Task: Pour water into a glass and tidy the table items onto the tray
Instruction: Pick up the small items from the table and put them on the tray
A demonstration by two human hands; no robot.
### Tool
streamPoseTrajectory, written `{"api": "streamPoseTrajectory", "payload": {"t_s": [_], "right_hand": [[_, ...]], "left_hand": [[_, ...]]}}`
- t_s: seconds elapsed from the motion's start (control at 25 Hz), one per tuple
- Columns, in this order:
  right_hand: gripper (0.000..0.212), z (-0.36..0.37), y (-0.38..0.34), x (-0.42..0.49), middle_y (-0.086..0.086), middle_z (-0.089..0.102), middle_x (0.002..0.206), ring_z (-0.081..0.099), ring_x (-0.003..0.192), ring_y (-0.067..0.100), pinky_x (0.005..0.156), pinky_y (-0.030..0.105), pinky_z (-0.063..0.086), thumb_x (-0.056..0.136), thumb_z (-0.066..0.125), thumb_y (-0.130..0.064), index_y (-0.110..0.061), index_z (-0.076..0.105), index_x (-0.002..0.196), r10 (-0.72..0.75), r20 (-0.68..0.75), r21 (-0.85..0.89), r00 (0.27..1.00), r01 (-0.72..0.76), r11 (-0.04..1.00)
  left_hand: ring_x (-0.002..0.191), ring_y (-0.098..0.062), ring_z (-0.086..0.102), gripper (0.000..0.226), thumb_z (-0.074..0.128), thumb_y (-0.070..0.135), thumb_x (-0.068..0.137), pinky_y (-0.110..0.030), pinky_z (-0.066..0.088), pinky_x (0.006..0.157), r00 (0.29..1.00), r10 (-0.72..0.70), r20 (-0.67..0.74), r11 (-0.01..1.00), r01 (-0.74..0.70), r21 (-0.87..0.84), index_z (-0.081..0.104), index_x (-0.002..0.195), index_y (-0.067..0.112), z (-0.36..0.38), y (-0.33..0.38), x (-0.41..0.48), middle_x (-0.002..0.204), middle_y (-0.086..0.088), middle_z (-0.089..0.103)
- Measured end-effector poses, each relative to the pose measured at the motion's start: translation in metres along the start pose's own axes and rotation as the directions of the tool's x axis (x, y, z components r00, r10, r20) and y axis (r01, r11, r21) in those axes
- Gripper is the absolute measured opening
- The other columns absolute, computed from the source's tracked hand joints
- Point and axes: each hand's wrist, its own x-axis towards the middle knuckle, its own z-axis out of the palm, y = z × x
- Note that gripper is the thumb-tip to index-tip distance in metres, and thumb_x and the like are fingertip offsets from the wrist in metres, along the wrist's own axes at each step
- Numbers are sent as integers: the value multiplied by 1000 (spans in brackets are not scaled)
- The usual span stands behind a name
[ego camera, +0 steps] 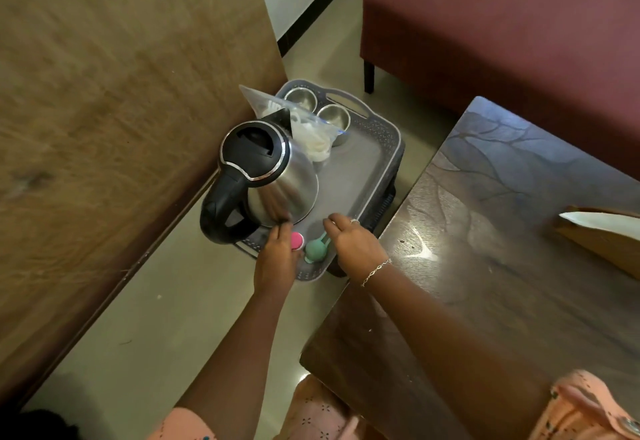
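A grey plastic tray [375, 143] sits low beside the table. On it stand a steel electric kettle [273, 180] with a black lid and handle, two small steel cups [304, 98] [334, 117] at the far end, and a clear zip bag [311, 134] leaning against the kettle. A pink round piece [297, 240] and a green spoon-like piece [315, 249] lie at the tray's near end. My left hand [277, 259] reaches over the near rim, fingers stretched to the kettle's base, next to the pink piece. My right hand [353, 245] hovers just right of the green piece, fingers loosely curled, holding nothing.
A dark patterned table [502, 231] fills the right side, with a brown paper bag [602, 231] at its right edge. A maroon sofa [502, 24] stands behind. A wooden panel [121, 110] rises on the left. Beige floor [166, 318] runs between them.
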Motion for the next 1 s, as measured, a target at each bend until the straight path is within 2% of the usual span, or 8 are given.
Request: {"api": "streamPoseTrajectory", "payload": {"t_s": [0.08, 0.16, 0.24, 0.32, 0.44, 0.56, 0.8, 1.0], "right_hand": [[47, 2, 19, -22, 25, 55, 124, 55, 112, 40, 91, 46, 51, 76, 57, 2, 5, 51, 123, -44, -193, -53, 980, 35, 998], [43, 1, 36, -48, 24, 62, 117, 61, 107, 37, 90, 43, 50, 76, 52, -8, 3, 58, 118, -56, -286, -146, 957, 14, 989], [45, 1, 51, -78, 25, 59, 122, 58, 112, 38, 91, 44, 50, 77, 54, -9, 1, 55, 122, -5, -325, -167, 946, -52, 985], [61, 0, 66, -108, 26, 55, 127, 55, 116, 39, 93, 45, 47, 70, 73, -13, -1, 50, 126, 58, -324, -166, 944, -117, 979], [77, -5, 98, -172, 26, 52, 130, 52, 120, 38, 97, 45, 44, 66, 80, -25, -4, 41, 129, 154, -333, -154, 930, -215, 964], [75, -1, 136, -245, 27, 52, 130, 52, 120, 39, 96, 49, 45, 68, 77, -24, -4, 38, 129, 270, -392, -78, 879, -324, 943], [54, 16, 211, -386, 28, 54, 127, 53, 118, 39, 91, 50, 50, 79, 40, -26, -3, 35, 127, 494, -447, -17, 746, -559, 829], [79, 20, 257, -483, 27, 56, 124, 56, 115, 39, 91, 49, 50, 58, 81, -26, -3, 45, 124, 638, -459, 56, 618, -697, 715]], "left_hand": [[112, -35, 54, 49, 68, 17, 80, -43, 49, 82, 996, 35, -76, 994, -27, 102, 49, 124, 4, -3, 10, -13, 124, -17, 53], [109, -36, 58, 49, 71, 24, 77, -42, 53, 80, 971, 187, -151, 953, -142, 267, 53, 117, 2, 1, 26, -30, 118, -18, 58], [120, -36, 53, 57, 68, 33, 77, -48, 47, 96, 919, 375, -122, 856, -293, 426, 49, 121, 2, 11, 53, -49, 127, -20, 56], [132, -34, 40, 70, 63, 43, 77, -52, 32, 107, 883, 462, -82, 786, -364, 500, 40, 131, 5, 27, 82, -66, 138, -20, 47], [137, -33, 21, 82, 67, 46, 74, -54, 29, 109, 854, 521, -7, 740, -447, 503, 32, 136, 7, 55, 141, -102, 145, -22, 36], [138, -32, 17, 86, 68, 46, 73, -52, 22, 108, 786, 612, 91, 659, -570, 491, 29, 138, 6, 93, 199, -145, 147, -22, 33], [136, -31, 21, 85, 70, 48, 69, -49, 23, 104, 609, 741, 283, 482, -776, 407, 37, 135, 6, 171, 298, -225, 145, -22, 36], [134, -29, 27, 76, 62, 48, 73, -52, 31, 108, 479, 808, 343, 353, -860, 370, 40, 133, 7, 222, 360, -276, 141, -20, 43]]}}
